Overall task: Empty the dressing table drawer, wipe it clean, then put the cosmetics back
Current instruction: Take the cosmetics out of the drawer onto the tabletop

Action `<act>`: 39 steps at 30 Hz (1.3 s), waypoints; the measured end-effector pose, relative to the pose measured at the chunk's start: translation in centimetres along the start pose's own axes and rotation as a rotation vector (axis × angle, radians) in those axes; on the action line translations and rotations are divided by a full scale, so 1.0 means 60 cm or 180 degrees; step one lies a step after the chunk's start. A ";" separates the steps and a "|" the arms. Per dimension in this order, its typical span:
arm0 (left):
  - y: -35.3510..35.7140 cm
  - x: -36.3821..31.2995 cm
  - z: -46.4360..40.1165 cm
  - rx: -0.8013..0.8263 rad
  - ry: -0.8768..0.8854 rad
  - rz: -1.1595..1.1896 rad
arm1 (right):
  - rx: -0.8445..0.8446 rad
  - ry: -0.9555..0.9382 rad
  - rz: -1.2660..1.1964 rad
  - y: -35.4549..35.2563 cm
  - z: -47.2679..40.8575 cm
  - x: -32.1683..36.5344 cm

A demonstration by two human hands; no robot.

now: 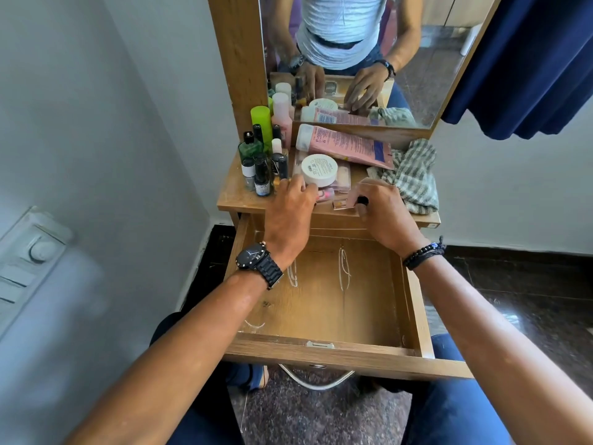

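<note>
Pulled-out drawer [324, 343], both hands among cosmetics [319, 170]

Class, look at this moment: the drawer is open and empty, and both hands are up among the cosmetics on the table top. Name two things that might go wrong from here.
1. The left hand reaches in right beside the upright small bottles; a nudge might topple several.
2. The white jar sits on top of other items, so pulling one from beneath might send it rolling into the open drawer.
</note>
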State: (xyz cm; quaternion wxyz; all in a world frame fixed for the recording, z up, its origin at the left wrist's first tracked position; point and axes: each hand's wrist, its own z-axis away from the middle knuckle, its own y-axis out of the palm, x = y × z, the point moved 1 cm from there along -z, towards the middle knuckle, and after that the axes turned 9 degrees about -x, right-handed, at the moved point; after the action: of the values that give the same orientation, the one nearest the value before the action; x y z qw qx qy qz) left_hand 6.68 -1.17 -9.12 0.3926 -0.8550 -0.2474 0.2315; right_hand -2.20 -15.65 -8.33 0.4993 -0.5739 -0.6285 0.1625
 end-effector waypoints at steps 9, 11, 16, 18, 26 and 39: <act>-0.003 -0.002 0.010 -0.0043 -0.0017 0.0199 | -0.0214 0.0021 -0.0017 0.017 0.003 0.000; -0.008 0.002 0.012 -0.0099 -0.0043 0.0253 | -0.0268 0.0058 -0.0015 0.016 0.007 -0.004; -0.020 -0.007 0.021 -0.0154 -0.0067 0.0425 | -0.0423 0.0168 -0.0071 -0.001 0.019 0.005; -0.023 -0.016 0.023 -0.0137 -0.0069 0.0512 | -0.0450 0.0180 -0.0090 -0.004 0.021 0.006; -0.023 -0.081 0.018 0.0040 -0.0212 0.1543 | -0.0851 0.0435 -0.0344 -0.050 0.030 -0.007; 0.048 -0.183 -0.071 0.1098 -0.0647 0.1831 | -0.0610 0.2510 -0.0768 -0.083 -0.016 -0.132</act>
State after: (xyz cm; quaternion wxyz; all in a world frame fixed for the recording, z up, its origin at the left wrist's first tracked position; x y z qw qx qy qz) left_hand 1.45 -11.82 -6.66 0.4234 -0.7834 0.0086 0.4550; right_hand -5.44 -24.44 -7.51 0.6613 -0.5583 -0.4643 -0.1883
